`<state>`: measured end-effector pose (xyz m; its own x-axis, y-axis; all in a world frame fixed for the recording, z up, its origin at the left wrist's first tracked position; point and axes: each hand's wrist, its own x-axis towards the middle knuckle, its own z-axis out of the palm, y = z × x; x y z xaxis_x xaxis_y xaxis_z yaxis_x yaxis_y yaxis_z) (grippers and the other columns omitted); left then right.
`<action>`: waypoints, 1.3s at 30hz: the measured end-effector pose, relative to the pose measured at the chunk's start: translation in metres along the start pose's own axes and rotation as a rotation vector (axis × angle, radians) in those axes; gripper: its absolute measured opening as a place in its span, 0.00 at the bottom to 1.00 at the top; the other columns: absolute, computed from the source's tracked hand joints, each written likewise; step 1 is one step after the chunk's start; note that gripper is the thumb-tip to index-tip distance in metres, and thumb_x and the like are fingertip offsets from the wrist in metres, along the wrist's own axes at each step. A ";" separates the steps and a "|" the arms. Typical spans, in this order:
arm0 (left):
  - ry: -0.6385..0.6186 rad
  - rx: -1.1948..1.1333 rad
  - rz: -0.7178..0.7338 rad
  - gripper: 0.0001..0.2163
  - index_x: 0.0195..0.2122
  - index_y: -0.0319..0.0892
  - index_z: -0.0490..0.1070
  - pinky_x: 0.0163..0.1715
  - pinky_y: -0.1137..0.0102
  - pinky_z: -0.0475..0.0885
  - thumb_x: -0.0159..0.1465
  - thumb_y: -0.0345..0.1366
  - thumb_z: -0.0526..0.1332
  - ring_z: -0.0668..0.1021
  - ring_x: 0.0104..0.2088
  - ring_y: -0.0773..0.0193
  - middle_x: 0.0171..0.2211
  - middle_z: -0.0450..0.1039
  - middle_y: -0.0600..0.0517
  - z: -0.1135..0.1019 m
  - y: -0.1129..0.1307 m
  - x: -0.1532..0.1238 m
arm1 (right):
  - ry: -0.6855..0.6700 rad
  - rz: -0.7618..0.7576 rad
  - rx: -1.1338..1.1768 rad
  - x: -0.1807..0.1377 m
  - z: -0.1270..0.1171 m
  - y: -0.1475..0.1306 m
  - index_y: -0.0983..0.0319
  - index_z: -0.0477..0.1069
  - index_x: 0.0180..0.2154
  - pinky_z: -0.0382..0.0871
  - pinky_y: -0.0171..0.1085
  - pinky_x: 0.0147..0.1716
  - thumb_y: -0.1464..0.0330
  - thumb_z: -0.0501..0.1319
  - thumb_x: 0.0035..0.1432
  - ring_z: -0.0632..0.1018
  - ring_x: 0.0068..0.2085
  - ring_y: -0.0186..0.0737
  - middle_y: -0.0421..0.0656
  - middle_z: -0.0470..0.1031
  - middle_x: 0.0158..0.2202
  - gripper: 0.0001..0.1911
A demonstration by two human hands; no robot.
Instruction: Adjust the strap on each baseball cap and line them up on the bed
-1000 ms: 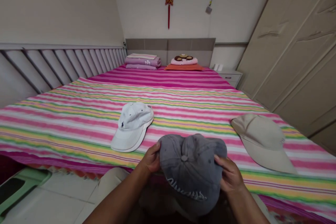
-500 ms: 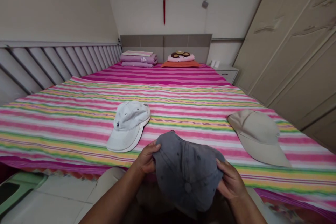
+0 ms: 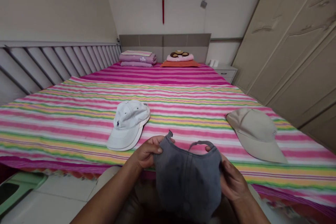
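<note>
Between my two hands hangs a dark grey baseball cap (image 3: 187, 178), its back edge and loose strap turned up toward the bed. My left hand (image 3: 148, 152) grips the cap's left side, the thumb lying on the outside. On the opposite side my right hand (image 3: 232, 180) holds the edge, with a fingertip showing by the strap. The cap's brim is out of sight below. A white cap (image 3: 128, 124) with a small dark logo lies on the bed to the left. Over on the right rests a beige cap (image 3: 256, 133).
The bed (image 3: 173, 94) wears a striped sheet, with folded purple bedding (image 3: 138, 58) and a pink and orange pile (image 3: 180, 59) by the headboard (image 3: 186, 43). A slatted rail (image 3: 63, 61) runs along the left. A green stool (image 3: 22, 185) stands at lower left; a wardrobe (image 3: 296, 49) is at right.
The grey cap has been tipped, so its rear opening and strap now show at the top and the crown button is no longer visible. Both hands keep hold of it.
</note>
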<state>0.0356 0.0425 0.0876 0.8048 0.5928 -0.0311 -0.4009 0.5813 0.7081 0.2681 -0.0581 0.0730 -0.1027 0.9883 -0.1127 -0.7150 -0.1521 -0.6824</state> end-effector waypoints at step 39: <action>0.154 0.332 0.057 0.08 0.27 0.37 0.73 0.17 0.79 0.56 0.50 0.37 0.65 0.64 0.16 0.77 0.19 0.66 0.56 0.061 0.000 0.002 | -0.160 -0.118 -0.298 0.003 0.061 -0.032 0.64 0.69 0.27 0.43 0.28 0.13 0.63 0.63 0.49 0.57 0.12 0.21 0.35 0.66 0.16 0.11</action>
<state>0.0641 0.0099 0.1309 0.6997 0.7107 -0.0731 -0.2590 0.3478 0.9011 0.2482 -0.0501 0.1384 -0.1556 0.9847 0.0783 -0.4975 -0.0096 -0.8674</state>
